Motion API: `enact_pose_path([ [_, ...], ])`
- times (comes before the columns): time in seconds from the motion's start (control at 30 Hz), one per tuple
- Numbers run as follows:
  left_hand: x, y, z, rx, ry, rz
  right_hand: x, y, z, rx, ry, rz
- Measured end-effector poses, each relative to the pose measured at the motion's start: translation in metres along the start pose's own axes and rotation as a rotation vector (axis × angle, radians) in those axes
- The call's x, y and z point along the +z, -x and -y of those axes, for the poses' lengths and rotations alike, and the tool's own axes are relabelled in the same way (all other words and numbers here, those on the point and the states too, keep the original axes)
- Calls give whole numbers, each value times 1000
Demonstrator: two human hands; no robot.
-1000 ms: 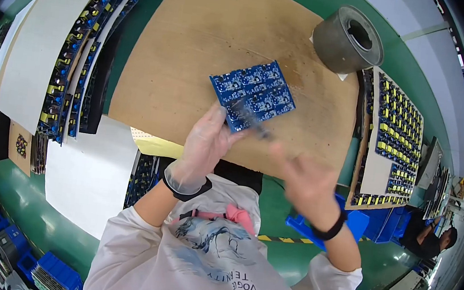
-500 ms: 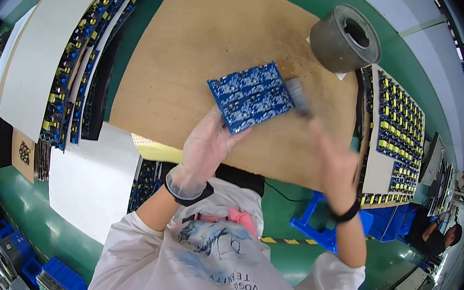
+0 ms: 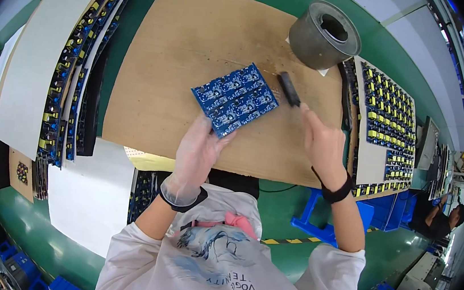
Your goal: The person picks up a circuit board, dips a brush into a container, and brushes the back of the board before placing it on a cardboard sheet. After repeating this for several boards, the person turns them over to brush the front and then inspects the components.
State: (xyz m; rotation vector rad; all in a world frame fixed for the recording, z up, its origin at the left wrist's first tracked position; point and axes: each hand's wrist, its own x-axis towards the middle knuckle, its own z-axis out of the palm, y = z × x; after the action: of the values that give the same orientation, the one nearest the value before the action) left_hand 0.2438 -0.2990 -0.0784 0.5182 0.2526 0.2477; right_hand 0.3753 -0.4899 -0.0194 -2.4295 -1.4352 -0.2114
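A blue circuit board panel [image 3: 235, 100] is tilted above the cardboard sheet [image 3: 169, 40], its solder side facing up. My left hand [image 3: 196, 146], in a clear plastic glove, grips the panel by its near lower edge; the fingers underneath are hidden. To the right, my bare right hand [image 3: 322, 144] is closed around the handle of a dark brush [image 3: 290, 88]. The brush points away from me, its head a little apart from the panel's right edge and over the stained part of the cardboard.
A round grey metal can [image 3: 321, 38] with a holed top stands at the back right. Boards with yellow parts [image 3: 390, 114] fill a sheet on the right. Stacked board trays [image 3: 72, 64] rise at the left. A blue stool [image 3: 315, 220] sits below, and a person [image 3: 435, 217] is far right.
The brush has come away from the panel's right edge and now shows more clearly. My right hand is less blurred. The whole view has shifted slightly; my left hand still holds the panel.
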Motion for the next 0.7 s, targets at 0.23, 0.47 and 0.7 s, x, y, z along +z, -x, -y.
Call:
enact_pose_path([
  [0.23,6,4,4,60,-94,-14,5,-30,18,-138,-119,-60],
  [0.47,7,2,3,61,-108,-6,9,-55,2,-87,-49,27],
  [0.7,11,0,4,65,-157,-56,15,-42,7,-121,-127,-16],
])
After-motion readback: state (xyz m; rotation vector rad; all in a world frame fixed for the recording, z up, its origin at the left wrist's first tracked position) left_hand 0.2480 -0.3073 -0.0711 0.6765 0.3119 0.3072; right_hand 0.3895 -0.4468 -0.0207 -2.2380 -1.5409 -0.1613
